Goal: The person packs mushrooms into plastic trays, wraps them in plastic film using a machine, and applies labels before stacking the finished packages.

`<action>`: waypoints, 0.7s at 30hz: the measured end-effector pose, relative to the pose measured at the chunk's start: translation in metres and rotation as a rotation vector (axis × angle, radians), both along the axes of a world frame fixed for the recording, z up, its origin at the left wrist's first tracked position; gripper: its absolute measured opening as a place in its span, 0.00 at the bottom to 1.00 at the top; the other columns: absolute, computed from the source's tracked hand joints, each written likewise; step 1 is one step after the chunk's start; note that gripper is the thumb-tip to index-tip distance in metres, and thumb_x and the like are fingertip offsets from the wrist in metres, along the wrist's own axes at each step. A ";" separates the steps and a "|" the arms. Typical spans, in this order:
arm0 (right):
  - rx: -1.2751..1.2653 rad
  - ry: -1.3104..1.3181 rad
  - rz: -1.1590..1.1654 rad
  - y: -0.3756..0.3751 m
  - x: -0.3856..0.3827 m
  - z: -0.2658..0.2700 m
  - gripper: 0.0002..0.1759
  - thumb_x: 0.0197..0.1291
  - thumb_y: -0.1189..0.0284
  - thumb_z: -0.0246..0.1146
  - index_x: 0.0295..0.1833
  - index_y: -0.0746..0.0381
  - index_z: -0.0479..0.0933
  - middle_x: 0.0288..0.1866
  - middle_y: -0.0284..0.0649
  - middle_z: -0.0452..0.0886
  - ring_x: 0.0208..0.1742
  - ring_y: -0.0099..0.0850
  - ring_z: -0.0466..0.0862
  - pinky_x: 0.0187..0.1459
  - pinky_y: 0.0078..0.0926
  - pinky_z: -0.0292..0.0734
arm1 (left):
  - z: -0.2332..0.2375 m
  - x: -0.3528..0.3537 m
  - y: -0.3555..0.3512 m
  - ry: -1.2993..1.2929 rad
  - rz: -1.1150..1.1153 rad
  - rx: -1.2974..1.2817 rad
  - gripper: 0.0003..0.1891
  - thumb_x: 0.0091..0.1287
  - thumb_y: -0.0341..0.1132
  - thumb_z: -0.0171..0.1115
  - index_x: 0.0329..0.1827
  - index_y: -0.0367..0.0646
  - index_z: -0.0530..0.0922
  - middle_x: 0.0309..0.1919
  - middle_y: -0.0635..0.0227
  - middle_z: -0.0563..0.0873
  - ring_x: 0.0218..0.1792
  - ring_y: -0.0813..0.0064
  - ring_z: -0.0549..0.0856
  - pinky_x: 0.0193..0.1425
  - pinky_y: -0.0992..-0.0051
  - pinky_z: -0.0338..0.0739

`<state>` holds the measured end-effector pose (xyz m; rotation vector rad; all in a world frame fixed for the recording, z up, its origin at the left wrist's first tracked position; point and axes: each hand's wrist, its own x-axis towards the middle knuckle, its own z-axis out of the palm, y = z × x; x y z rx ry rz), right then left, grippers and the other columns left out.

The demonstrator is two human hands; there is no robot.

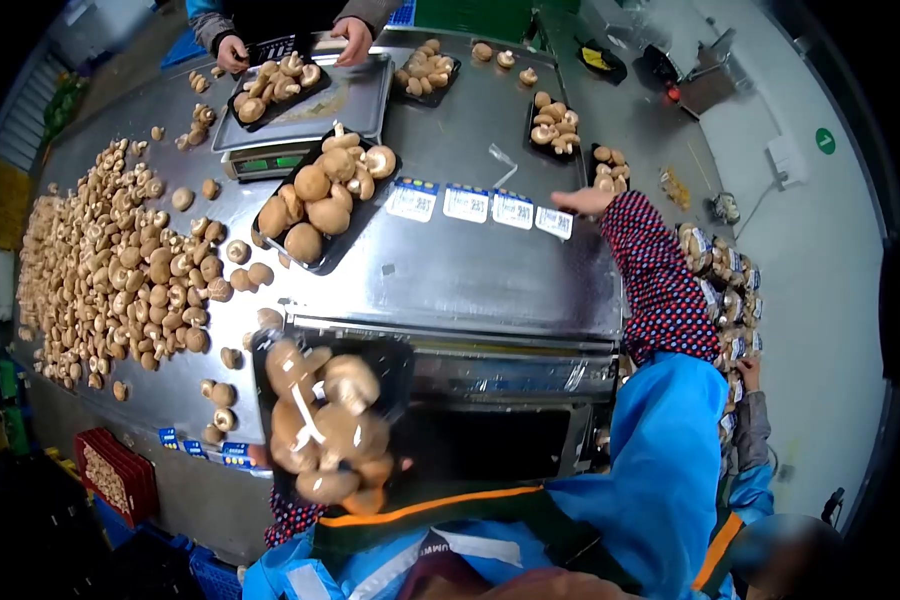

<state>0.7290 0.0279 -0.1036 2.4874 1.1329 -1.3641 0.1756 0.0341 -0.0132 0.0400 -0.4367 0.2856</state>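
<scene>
Close to my body, a black tray of shiitake mushrooms (330, 420) is tilted and slightly blurred. My left hand (260, 456) grips it from beneath, mostly hidden, with only bits of fingers showing at its edges. Across the steel table, my right hand (585, 202) has its fingers together at the upper edge of a price label (553, 222), the rightmost of a row. The other labels (465, 203) lie to its left. Another filled tray (327, 197) rests beside the row, against the scale.
Loose mushrooms (130, 270) heap on the table's left. A person's hands (352, 41) are by a tray (275, 88) on the scale (370, 95). Filled trays (553, 127) stand at the back. Packed mushrooms (730, 290) stack at right, where another hand (749, 373) reaches in.
</scene>
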 end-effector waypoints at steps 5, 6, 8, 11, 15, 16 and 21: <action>0.094 0.540 -0.241 0.022 -0.036 -0.008 0.29 0.63 0.45 0.51 0.47 0.60 0.79 0.42 0.30 0.80 0.42 0.19 0.76 0.47 0.18 0.70 | -0.006 -0.014 -0.013 0.127 0.027 -0.046 0.26 0.64 0.51 0.53 0.59 0.44 0.64 0.54 0.57 0.70 0.54 0.54 0.73 0.57 0.52 0.70; 0.061 0.495 -0.226 0.028 -0.039 -0.008 0.30 0.62 0.43 0.51 0.45 0.61 0.79 0.41 0.30 0.79 0.41 0.20 0.75 0.46 0.18 0.69 | -0.007 -0.016 -0.015 0.152 0.026 -0.055 0.27 0.64 0.51 0.53 0.59 0.44 0.64 0.55 0.57 0.69 0.54 0.54 0.73 0.57 0.52 0.70; 0.094 0.540 -0.175 0.033 -0.038 -0.012 0.33 0.61 0.39 0.49 0.43 0.60 0.78 0.38 0.31 0.79 0.36 0.19 0.75 0.41 0.17 0.70 | -0.009 -0.017 -0.017 0.197 0.028 -0.081 0.27 0.64 0.52 0.53 0.60 0.44 0.64 0.55 0.57 0.69 0.55 0.54 0.73 0.57 0.52 0.70; 0.066 0.918 -0.332 0.031 -0.028 -0.025 0.29 0.67 0.46 0.44 0.41 0.61 0.77 0.35 0.32 0.80 0.34 0.19 0.78 0.37 0.18 0.76 | -0.015 -0.016 -0.014 0.259 0.036 -0.106 0.28 0.64 0.53 0.53 0.60 0.44 0.63 0.55 0.57 0.69 0.55 0.54 0.73 0.57 0.51 0.69; 0.111 1.042 -0.212 0.030 -0.015 -0.034 0.35 0.70 0.48 0.37 0.29 0.62 0.77 0.35 0.35 0.81 0.36 0.22 0.78 0.41 0.19 0.74 | -0.020 -0.010 -0.002 0.308 0.042 -0.100 0.29 0.63 0.54 0.52 0.61 0.44 0.63 0.56 0.56 0.69 0.55 0.53 0.73 0.57 0.50 0.69; 0.182 0.996 -0.193 0.029 -0.014 -0.034 0.35 0.69 0.47 0.37 0.29 0.62 0.78 0.36 0.34 0.81 0.36 0.22 0.78 0.41 0.18 0.74 | -0.020 -0.009 0.001 0.310 0.037 -0.100 0.29 0.63 0.54 0.52 0.61 0.44 0.63 0.56 0.56 0.69 0.55 0.53 0.73 0.57 0.50 0.69; 0.210 0.824 -0.349 0.035 -0.041 0.002 0.37 0.67 0.44 0.39 0.34 0.63 0.81 0.34 0.34 0.82 0.33 0.20 0.79 0.37 0.14 0.74 | -0.022 -0.003 0.003 0.306 0.019 -0.068 0.31 0.63 0.56 0.51 0.62 0.44 0.62 0.57 0.56 0.68 0.55 0.53 0.73 0.57 0.49 0.69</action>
